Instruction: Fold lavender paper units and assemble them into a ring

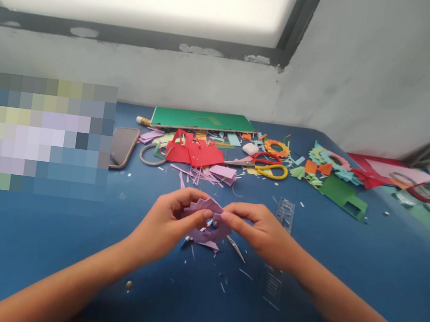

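Note:
A ring of folded purple paper (220,230) with a jagged outer edge is held up over the blue table. My left hand (171,218) pinches its left side between thumb and fingers. On the ring's upper right, the fingertips of my right hand (261,229) are closed on the paper. Thumbs of both hands are close together near the ring's central hole. Beneath the ring lie tweezers (236,249), a blue-tipped item (185,241) partly hidden by the paper, and thin paper scraps. A clear ruler (273,288) passes under my right forearm.
Yellow-and-red scissors (272,170), red paper (196,151) and many scraps lie behind my hands. A phone (123,147) is at the left. Folded paper rings and a green sheet (342,196) lie at the right. A green board (204,120) is at the back edge.

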The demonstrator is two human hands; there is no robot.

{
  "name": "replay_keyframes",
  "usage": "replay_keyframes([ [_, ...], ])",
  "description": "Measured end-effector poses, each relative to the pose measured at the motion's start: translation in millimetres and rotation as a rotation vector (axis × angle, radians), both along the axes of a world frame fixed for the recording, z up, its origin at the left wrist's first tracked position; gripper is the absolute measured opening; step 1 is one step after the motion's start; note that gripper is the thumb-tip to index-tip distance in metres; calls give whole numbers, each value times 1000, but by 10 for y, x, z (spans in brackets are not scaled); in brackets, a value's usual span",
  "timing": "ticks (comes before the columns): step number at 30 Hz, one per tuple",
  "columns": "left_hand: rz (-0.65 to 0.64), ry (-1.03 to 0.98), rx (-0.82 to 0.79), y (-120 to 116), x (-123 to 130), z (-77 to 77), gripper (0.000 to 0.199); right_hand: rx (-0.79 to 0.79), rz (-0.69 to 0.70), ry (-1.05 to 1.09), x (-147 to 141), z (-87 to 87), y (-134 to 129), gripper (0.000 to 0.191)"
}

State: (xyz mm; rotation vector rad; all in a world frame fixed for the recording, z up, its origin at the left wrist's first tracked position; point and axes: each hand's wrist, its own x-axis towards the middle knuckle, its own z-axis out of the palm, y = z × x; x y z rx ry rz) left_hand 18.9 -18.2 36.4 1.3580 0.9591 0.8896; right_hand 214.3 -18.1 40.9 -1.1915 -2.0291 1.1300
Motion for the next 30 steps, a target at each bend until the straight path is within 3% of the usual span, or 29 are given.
replay_keyframes([
  [5,163,16,70,58,-58,113,11,177,-194,-48,156,-29,135,33],
  [7,203,14,106,80,-73,140,10,229,-202,-152,200,-65,191,28],
  [10,235,24,146,103,-92,144,12,256,-98,-229,178,-130,220,20],
  [15,250,-36,162,130,-119,133,14,299,264,-253,-30,-223,128,20],
  [18,249,-63,143,142,-122,141,15,310,393,-286,-114,-248,74,23],
  [24,218,-85,97,150,-108,129,14,313,437,-434,-103,-189,-21,16],
  [30,167,-100,61,132,-80,111,16,331,362,-572,-212,-210,-86,19],
])
